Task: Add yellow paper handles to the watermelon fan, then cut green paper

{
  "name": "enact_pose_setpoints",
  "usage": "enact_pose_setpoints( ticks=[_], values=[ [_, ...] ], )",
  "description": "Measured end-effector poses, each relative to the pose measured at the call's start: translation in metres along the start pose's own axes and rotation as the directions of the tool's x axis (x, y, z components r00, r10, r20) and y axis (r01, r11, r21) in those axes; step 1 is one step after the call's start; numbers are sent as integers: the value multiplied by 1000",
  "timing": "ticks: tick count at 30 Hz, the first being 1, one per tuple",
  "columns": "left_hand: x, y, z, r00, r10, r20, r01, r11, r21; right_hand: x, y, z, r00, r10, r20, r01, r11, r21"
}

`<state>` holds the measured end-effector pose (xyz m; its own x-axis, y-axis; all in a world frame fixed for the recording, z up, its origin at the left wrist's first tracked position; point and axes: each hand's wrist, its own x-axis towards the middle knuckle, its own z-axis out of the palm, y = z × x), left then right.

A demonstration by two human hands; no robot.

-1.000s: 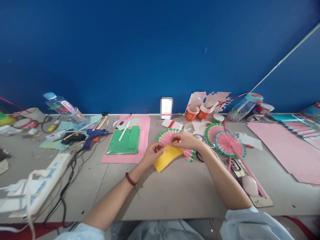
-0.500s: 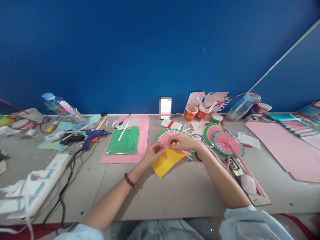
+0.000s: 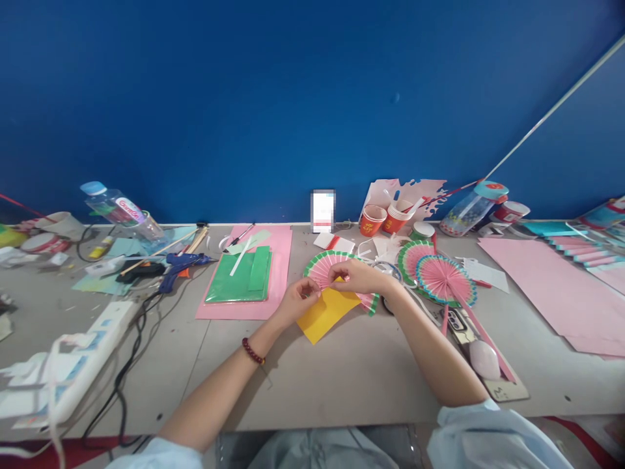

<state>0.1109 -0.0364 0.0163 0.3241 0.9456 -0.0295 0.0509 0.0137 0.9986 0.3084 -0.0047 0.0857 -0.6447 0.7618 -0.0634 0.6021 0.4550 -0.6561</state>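
A sheet of yellow paper hangs between my two hands, its lower corner pointing toward me. My left hand pinches its upper left edge between thumb and fingers. Close beside it, my right hand pinches the upper edge, the fingertips a small gap from the left ones. Behind the hands lies a pleated pink paper fan with a green rim, partly covered by the right hand and the yellow sheet.
Left of my hands, a green packet of paper lies on pink sheets, near a blue glue gun and a power strip. Rightward are round pleated fans, red paper cups, a computer mouse and large pink sheets.
The yellow paper's lower edge has risen slightly and its right corner has drawn in a little. Both hands keep their pinch in nearly the same place.
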Motion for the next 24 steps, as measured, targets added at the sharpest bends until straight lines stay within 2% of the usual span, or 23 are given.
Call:
enact_pose_setpoints(
  ticks=[8,17,24],
  values=[
    [1,0,-2,999,42,-4,-42,999,29,-3,-1,-6,1000,11,4,-11,1000,-11],
    [2,-4,-3,997,70,31,-72,992,104,-15,0,-23,996,84,-38,-85,996,-19],
    [-1,-5,-2,994,-71,80,68,997,47,-24,5,-36,988,145,-47,-144,989,17]
  ],
)
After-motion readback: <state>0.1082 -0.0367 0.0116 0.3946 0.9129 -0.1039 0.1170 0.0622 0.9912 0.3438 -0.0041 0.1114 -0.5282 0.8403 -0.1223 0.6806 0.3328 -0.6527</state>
